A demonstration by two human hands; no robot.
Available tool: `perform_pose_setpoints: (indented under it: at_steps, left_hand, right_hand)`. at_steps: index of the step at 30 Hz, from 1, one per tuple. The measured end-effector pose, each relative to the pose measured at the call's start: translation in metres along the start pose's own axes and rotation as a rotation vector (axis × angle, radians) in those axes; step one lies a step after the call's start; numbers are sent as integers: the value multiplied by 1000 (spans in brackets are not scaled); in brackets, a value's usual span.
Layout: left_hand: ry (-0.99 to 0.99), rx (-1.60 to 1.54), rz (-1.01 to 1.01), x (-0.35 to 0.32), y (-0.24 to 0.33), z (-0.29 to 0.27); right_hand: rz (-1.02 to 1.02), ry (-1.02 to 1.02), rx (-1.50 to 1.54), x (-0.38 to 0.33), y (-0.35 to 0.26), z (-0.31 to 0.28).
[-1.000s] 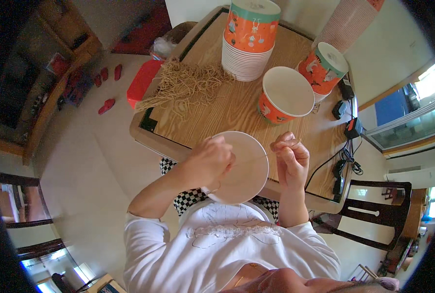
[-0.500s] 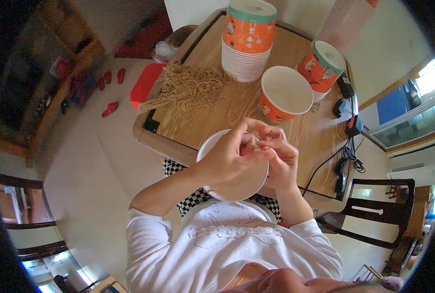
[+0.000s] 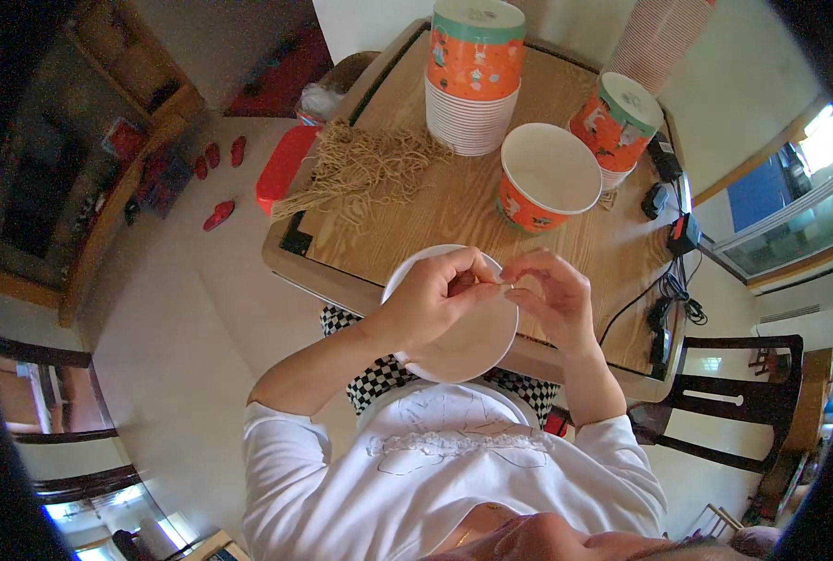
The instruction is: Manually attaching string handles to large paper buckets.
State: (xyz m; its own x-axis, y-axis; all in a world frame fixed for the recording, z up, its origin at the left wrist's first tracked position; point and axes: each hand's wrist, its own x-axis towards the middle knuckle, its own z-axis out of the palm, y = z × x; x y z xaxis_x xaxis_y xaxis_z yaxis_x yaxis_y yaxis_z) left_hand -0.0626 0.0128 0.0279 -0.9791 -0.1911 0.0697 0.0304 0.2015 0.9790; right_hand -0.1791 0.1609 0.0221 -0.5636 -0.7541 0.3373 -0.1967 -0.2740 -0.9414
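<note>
Wood-grain surface (image 3: 416,234) with rounded corners, set against a pale wall; light floor (image 3: 192,346) to my left, red slippers (image 3: 218,215) scattered over it. I sit at the near edge, white top (image 3: 463,467) and black-and-white checked cloth (image 3: 376,381) below me. Round pale bucket (image 3: 463,344) at my lap, mouth turned up toward me, its far rim by the edge of the surface; a short tan cord end shows at its lower left. Over its upper part, both hands meet. Left hand (image 3: 440,294): narrow, thumb and forefinger pinched on a fine pale strand (image 3: 507,287). Right hand (image 3: 561,292): fingertips drawn together on the same strand from the other side, fingers curved, a small gap inside the curve. Strand too thin to trace beyond the tips. Ahead, one orange-and-green paper bucket (image 3: 552,170) stands mouth up, bare inside. Beyond it on the left, a tall stack of matching buckets (image 3: 474,79), upside down, white rims nested. Shorter upturned stack (image 3: 619,122) to the right, a leaning column of pale cups (image 3: 659,42) behind. Loose tangle of tan twine (image 3: 369,173) at the left side, red container (image 3: 287,166) just beside it. Black adapters and cables (image 3: 684,234) line the right edge; dark wooden chair (image 3: 739,404) nearby.
</note>
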Motion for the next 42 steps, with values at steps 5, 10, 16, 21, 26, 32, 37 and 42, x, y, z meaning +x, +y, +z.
perform_pose_setpoints:
  at_steps: [5,10,16,21,26,32,37,42]
  left_hand:
    - [-4,-13,-15,2,-2,0]
    - [35,19,-33,4,1,2]
    - [113,96,61,8,-8,6]
    - [138,312,138,12,-6,7]
    - [142,686,157,16,-20,6]
    - [141,712,118,20,-29,8]
    - [149,714,134,23,-28,9]
    - [160,725,140,24,-30,10]
  right_hand:
    - [-64,-111,-250,0,7,-10]
    - [-128,-102,-384,1,9,-10]
    - [-100,-110,-493,2,16,-5]
    - [77,-162,-530,8,30,-11]
    - [228,-128,-393,19,50,-16]
    - [190,-157,-426,21,64,-17]
    - [202,-165,-455,21,70,-19]
    - [195,-215,-398,21,63,-19]
